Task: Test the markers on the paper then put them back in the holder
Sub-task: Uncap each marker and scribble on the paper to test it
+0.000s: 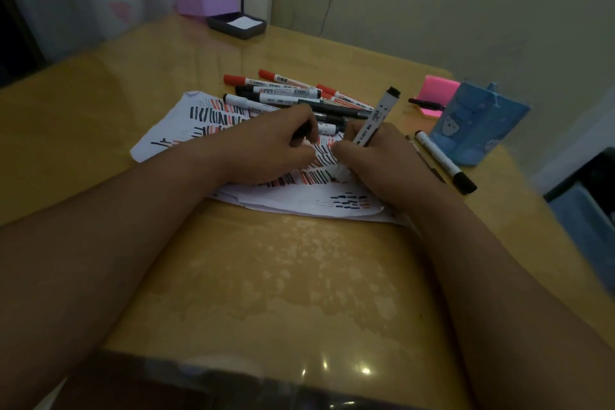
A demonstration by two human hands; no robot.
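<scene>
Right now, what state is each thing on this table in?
right hand, gripping the white marker
white marker, uncapped, tip on the paper
left hand, curled round a small dark thing
paper, flat, striped red and black
marker pile, capped, lying loose
holder, upright, inside hidden

Hands: 2 (left hand, right hand). Holder: 1. Pad: 1. Markers: held marker 1; side marker 1; pad marker 1; pile approx 8, overlapped, exact no. unclear. Cap: 1. Paper: 2+ sheets. Box: 1. Tray: 1.
</scene>
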